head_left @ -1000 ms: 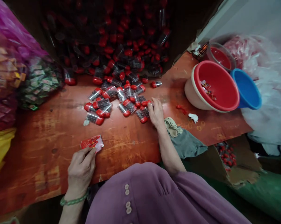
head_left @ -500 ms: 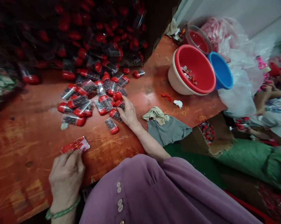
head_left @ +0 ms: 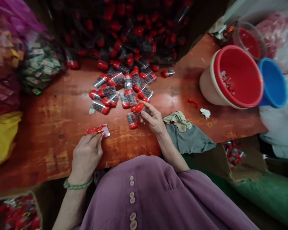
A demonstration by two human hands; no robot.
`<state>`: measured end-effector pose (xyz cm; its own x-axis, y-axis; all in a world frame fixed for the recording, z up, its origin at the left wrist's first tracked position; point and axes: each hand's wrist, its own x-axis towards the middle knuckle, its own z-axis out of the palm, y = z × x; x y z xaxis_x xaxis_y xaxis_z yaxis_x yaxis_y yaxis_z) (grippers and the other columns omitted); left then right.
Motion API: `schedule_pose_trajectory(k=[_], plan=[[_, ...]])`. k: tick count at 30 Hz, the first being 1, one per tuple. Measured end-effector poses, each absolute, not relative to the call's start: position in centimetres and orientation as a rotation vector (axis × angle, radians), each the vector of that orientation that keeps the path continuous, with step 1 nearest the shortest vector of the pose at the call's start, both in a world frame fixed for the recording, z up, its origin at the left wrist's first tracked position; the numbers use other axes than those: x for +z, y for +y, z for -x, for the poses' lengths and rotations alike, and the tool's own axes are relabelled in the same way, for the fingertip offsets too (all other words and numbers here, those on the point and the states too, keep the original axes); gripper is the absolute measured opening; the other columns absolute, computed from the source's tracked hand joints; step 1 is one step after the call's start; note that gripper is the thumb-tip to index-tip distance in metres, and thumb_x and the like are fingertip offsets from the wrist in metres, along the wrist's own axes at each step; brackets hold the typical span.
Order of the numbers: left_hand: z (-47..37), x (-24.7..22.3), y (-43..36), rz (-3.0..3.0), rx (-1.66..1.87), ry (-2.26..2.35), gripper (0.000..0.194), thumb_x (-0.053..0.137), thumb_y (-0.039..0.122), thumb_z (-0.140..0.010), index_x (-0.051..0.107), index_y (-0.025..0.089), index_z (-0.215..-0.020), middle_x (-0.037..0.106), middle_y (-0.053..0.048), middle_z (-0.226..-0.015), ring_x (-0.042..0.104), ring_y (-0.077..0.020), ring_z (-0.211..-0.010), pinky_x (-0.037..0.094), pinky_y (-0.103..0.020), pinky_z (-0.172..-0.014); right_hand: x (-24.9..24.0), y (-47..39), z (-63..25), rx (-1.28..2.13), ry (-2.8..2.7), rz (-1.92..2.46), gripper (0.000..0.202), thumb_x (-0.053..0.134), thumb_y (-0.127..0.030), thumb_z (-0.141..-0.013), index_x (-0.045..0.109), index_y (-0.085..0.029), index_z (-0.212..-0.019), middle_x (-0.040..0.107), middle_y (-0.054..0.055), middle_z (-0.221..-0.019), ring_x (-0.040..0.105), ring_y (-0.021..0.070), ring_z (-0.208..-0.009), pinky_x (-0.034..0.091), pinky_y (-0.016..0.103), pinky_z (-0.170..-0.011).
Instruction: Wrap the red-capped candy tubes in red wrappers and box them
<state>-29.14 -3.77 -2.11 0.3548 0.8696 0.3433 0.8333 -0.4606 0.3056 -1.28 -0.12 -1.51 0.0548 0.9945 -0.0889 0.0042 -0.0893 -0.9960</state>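
Taking the table (head_left: pixel 124 142) as a dial with the person seated at six, I see the left hand (head_left: pixel 87 155) at eight o'clock, thumb and fingers together on the near edge of a red packet (head_left: pixel 106 130) that lies low over the wood. A green bracelet (head_left: pixel 78 185) circles that wrist.

At three o'clock, the right hand (head_left: pixel 154 121) has its thumb and fingers clamped on a red-capped tube (head_left: pixel 139 108), its clear body partly hidden by the fingers. A single loose tube (head_left: pixel 132 120) lies just beside it, toward seven from the fingertips.

More tubes spread in a pile (head_left: pixel 110 86) at twelve o'clock, dark contents showing through their clear sides. Beyond them, also at twelve, a big shadowed box (head_left: pixel 201 22) is heaped with more.

A red basin (head_left: pixel 244 62) stands at two, a few small packets inside, with a blue basin (head_left: pixel 273 83) right behind it. A grey cloth (head_left: pixel 189 139) droops over the edge at four. Green packets (head_left: pixel 42 67) crowd a bag at ten; yellow plastic (head_left: pixel 5 134) sits at nine.
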Motion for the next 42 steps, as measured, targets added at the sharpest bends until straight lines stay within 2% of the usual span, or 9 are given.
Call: schedule_pose_trajectory(k=[7,12,17,22,25,28,33,37,42], plan=[[29.6,-1.5,-3.2,-2.451,0.756,1.718,0.020,0.060,0.025,-0.092,0.072,0.018,-0.076,0.072,-0.005,-0.074,0.064,-0.0192,-0.069,0.049,-0.031,-0.065,-1.1,-0.9,2.9,1.424,-1.030,1.184,0.049,0.067,-0.050,-0.084,0.061,-0.032,-0.129,0.067,-0.001,-0.092,0.053,0.0088,-0.056,0.043,0.023,-0.046],[29.4,-0.2,-3.6,-2.250,0.968,1.662,0.014,0.067,0.027,-0.089,0.073,0.020,-0.079,0.075,-0.002,-0.078,0.067,-0.0153,-0.072,0.052,-0.028,-0.069,-0.5,-2.1,4.4,1.530,-1.048,1.103,0.042,0.073,-0.042,-0.083,0.064,-0.033,-0.123,0.065,-0.003,-0.085,0.051,0.0070,-0.055,0.043,0.020,-0.047],[28.3,0.9,-4.2,-2.100,1.177,1.487,0.006,0.072,0.021,-0.086,0.073,0.019,-0.081,0.076,-0.001,-0.078,0.068,-0.0116,-0.070,0.055,-0.024,-0.069,0.8,-3.2,6.3,1.768,-1.058,1.032,0.041,0.070,-0.046,-0.086,0.064,-0.029,-0.123,0.059,-0.004,-0.075,0.047,0.0067,-0.052,0.040,0.018,-0.042],[28.0,1.0,-4.5,-1.973,1.223,1.368,0.003,0.074,0.020,-0.083,0.073,0.018,-0.081,0.075,-0.002,-0.078,0.070,-0.0116,-0.071,0.057,-0.023,-0.069,2.0,-3.6,7.2,1.500,-1.240,1.161,0.037,0.069,-0.042,-0.089,0.064,-0.032,-0.124,0.067,-0.002,-0.092,0.054,0.0076,-0.058,0.051,0.022,-0.053],[28.1,0.9,-4.6,-1.846,1.221,1.341,0.005,0.077,0.022,-0.081,0.074,0.017,-0.080,0.076,-0.002,-0.078,0.070,-0.0118,-0.070,0.057,-0.023,-0.067,2.4,-3.6,7.2,1.243,-1.449,1.223,0.035,0.068,-0.042,-0.089,0.066,-0.032,-0.123,0.071,0.002,-0.107,0.067,0.0151,-0.081,0.059,0.032,-0.073],[28.4,0.8,-4.6,-1.806,1.213,1.313,0.006,0.078,0.022,-0.081,0.074,0.017,-0.079,0.075,-0.002,-0.077,0.069,-0.0116,-0.069,0.056,-0.023,-0.066,2.6,-3.2,7.1,1.159,-1.712,1.145,0.031,0.067,-0.038,-0.091,0.068,-0.034,-0.122,0.073,0.001,-0.111,0.069,0.0194,-0.097,0.058,0.038,-0.088],[28.7,0.0,-4.7,-1.803,1.189,1.271,0.007,0.078,0.025,-0.081,0.075,0.018,-0.080,0.076,-0.002,-0.080,0.070,-0.0120,-0.071,0.056,-0.024,-0.067,2.2,-2.6,6.8,1.120,-2.009,1.055,0.034,0.061,-0.030,-0.095,0.066,-0.034,-0.128,0.075,0.002,-0.111,0.070,0.0184,-0.091,0.058,0.037,-0.086],[28.8,-0.6,-4.9,-1.793,1.210,1.246,0.005,0.077,0.022,-0.082,0.075,0.017,-0.083,0.075,-0.002,-0.078,0.070,-0.0116,-0.072,0.056,-0.023,-0.068,2.2,-2.3,6.0,1.170,-2.221,1.044,0.034,0.059,-0.030,-0.097,0.066,-0.030,-0.129,0.076,0.004,-0.101,0.069,0.0185,-0.085,0.057,0.035,-0.078],[29.3,-0.7,-5.0,-1.781,1.180,1.276,0.007,0.077,0.024,-0.082,0.074,0.018,-0.081,0.075,-0.002,-0.078,0.069,-0.0123,-0.072,0.057,-0.024,-0.069,3.0,-2.2,5.1,1.219,-2.085,1.045,0.034,0.064,-0.030,-0.094,0.067,-0.034,-0.128,0.077,0.001,-0.105,0.071,0.0171,-0.086,0.057,0.033,-0.079]])
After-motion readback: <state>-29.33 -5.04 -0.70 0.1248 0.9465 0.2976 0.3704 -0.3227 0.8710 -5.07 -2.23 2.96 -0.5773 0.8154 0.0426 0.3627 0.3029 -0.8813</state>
